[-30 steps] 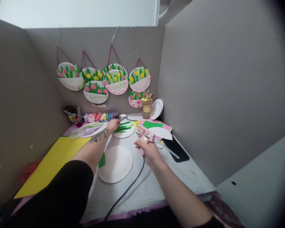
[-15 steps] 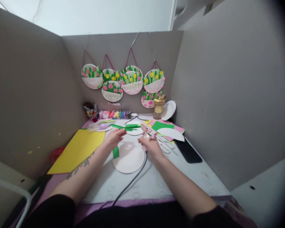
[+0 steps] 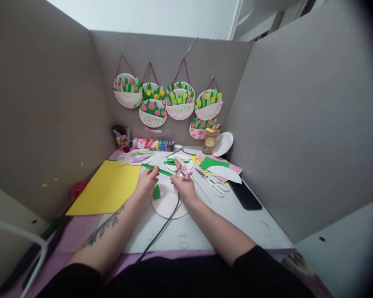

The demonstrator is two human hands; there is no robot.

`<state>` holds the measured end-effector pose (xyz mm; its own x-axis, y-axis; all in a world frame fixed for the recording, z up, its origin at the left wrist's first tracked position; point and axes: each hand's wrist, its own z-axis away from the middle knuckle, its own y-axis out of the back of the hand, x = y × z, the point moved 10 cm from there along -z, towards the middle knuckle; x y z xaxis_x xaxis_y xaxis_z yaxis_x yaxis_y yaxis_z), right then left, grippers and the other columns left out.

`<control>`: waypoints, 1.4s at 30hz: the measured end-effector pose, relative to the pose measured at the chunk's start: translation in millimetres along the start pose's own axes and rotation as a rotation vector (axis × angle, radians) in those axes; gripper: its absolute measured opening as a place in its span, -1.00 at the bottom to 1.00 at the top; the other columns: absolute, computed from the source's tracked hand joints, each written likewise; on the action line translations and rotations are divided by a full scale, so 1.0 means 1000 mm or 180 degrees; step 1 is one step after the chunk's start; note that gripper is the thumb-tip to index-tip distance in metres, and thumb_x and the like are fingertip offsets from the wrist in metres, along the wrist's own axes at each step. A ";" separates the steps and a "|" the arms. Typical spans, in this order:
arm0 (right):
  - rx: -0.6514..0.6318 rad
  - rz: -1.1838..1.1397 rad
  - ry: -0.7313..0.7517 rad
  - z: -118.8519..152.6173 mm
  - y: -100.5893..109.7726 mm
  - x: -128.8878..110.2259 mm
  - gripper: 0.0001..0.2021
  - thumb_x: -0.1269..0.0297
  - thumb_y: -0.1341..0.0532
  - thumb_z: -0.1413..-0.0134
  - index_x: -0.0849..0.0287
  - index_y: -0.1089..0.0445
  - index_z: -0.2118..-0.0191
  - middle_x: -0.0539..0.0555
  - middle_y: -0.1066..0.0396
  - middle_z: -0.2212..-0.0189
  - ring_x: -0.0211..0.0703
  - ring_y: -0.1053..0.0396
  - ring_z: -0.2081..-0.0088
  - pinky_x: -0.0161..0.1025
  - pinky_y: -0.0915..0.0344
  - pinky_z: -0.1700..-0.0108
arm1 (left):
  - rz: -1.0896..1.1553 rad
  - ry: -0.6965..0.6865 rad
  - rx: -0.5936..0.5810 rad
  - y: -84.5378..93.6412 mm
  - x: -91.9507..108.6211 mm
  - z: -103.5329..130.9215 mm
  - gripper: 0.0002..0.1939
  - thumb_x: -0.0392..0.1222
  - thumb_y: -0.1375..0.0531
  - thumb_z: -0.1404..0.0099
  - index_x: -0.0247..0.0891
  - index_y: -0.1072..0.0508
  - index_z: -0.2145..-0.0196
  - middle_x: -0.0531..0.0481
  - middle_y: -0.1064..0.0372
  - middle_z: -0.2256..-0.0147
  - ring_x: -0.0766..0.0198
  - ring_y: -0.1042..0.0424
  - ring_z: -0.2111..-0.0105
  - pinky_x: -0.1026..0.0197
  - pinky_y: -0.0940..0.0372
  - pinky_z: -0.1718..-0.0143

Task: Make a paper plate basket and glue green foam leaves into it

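My left hand (image 3: pixel 147 181) pinches a long green paper strip (image 3: pixel 158 169) that slants down to the right, its far end at the fingers of my right hand. A pink hot glue gun (image 3: pixel 182 169) with a dark cord is gripped in my right hand (image 3: pixel 185 188). Below both hands lies a white paper plate (image 3: pixel 168 209), partly covered by the cord. One green paper leaf (image 3: pixel 156 193) rests on that plate's left side. Just behind the hands, more green strips (image 3: pixel 177 160) lie on a second white plate (image 3: pixel 189 163).
White-handled scissors (image 3: pixel 216 185), a black phone (image 3: pixel 245 195) and coloured paper (image 3: pixel 216 163) lie to the right. Yellow sheets (image 3: pixel 107 188) cover the left side. Paints (image 3: pixel 158 144) stand at the back, below hanging decorated plates (image 3: pixel 180 103) on the grey partition.
My left hand has drawn one green strip away from the strips on the rear plate. The glue gun has shifted left and nearer, beside the strip. My view has turned slightly.
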<state>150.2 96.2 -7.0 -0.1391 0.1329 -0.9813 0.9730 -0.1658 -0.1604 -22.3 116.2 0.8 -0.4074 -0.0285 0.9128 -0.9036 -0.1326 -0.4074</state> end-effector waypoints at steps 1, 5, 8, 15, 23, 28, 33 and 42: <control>0.0045 -0.0146 -0.0033 0.003 0.001 -0.002 -0.67 0.14 -0.28 0.21 0.18 -0.37 0.26 -0.03 -0.38 0.52 -0.26 -0.33 0.50 -0.33 -0.25 0.44 | 0.0225 0.0085 -0.0063 -0.001 0.000 -0.001 -0.72 -0.13 -0.35 -0.01 -0.25 -0.45 0.31 0.11 -0.24 0.52 0.44 -0.22 0.51 0.39 -0.07 0.52; -0.0278 -0.0403 -0.0124 0.014 -0.005 -0.012 -0.66 0.09 -0.30 0.19 0.22 -0.37 0.29 -0.05 -0.34 0.60 -0.31 -0.27 0.59 -0.35 -0.22 0.52 | 0.0978 0.0415 -0.0433 -0.010 0.003 -0.003 -0.73 -0.30 -0.34 -0.03 -0.23 -0.40 0.28 0.15 -0.24 0.53 0.49 -0.21 0.59 0.42 -0.12 0.55; -0.0665 -0.0023 -0.0087 0.021 -0.010 -0.018 -0.68 0.07 -0.29 0.17 0.23 -0.39 0.34 -0.06 -0.30 0.68 -0.31 -0.22 0.64 -0.36 -0.18 0.58 | 0.1415 0.0739 -0.0737 -0.017 -0.002 -0.002 -0.83 -0.32 -0.29 -0.10 -0.26 -0.35 0.37 0.13 -0.26 0.52 0.47 -0.24 0.58 0.40 -0.16 0.54; -0.1085 0.0917 0.0030 0.037 -0.016 -0.016 -0.77 0.12 -0.27 0.14 0.16 -0.46 0.37 -0.05 -0.37 0.62 -0.26 -0.28 0.58 -0.32 -0.21 0.52 | 0.1559 0.1011 -0.1084 -0.028 -0.006 0.005 -0.89 -0.32 -0.17 -0.19 -0.26 -0.30 0.47 0.08 -0.28 0.52 0.37 -0.31 0.52 0.28 -0.24 0.42; -0.1105 0.1401 0.0318 0.043 -0.021 -0.034 -0.87 0.21 -0.23 0.14 0.12 -0.41 0.55 -0.07 -0.30 0.70 -0.24 -0.25 0.57 -0.31 -0.15 0.51 | 0.1438 0.1034 -0.1041 -0.035 -0.001 0.014 -0.85 -0.33 -0.15 -0.18 -0.26 -0.26 0.52 0.09 -0.23 0.55 0.35 -0.28 0.53 0.26 -0.19 0.42; -0.1142 0.1623 0.0422 0.045 -0.024 -0.038 -0.87 0.22 -0.20 0.14 0.11 -0.40 0.58 -0.07 -0.29 0.71 -0.24 -0.22 0.57 -0.31 -0.13 0.50 | 0.1519 0.1013 -0.1139 -0.036 -0.002 0.013 -0.83 -0.33 -0.14 -0.19 -0.26 -0.25 0.53 0.08 -0.23 0.55 0.35 -0.25 0.55 0.27 -0.17 0.45; -0.1116 0.1657 0.0437 0.045 -0.024 -0.038 -0.85 0.21 -0.20 0.13 0.12 -0.38 0.60 -0.07 -0.28 0.71 -0.25 -0.20 0.58 -0.31 -0.12 0.50 | 0.1542 0.1011 -0.1206 -0.037 -0.003 0.012 -0.84 -0.33 -0.17 -0.17 -0.26 -0.24 0.51 0.09 -0.23 0.54 0.36 -0.27 0.55 0.27 -0.19 0.46; -0.1199 0.1475 0.0582 0.049 -0.028 -0.048 -0.91 0.24 -0.21 0.15 0.08 -0.43 0.54 -0.08 -0.29 0.72 -0.23 -0.22 0.56 -0.32 -0.14 0.50 | 0.1493 0.0972 -0.1204 -0.034 -0.003 0.009 -0.85 -0.32 -0.17 -0.16 -0.25 -0.24 0.49 0.09 -0.23 0.53 0.37 -0.26 0.55 0.29 -0.19 0.48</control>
<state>121.0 46.9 39.2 0.3143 0.3005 -0.9005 0.9274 0.1053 0.3588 10.9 111.7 11.7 -0.7369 0.2903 0.6106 -0.5835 0.1831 -0.7912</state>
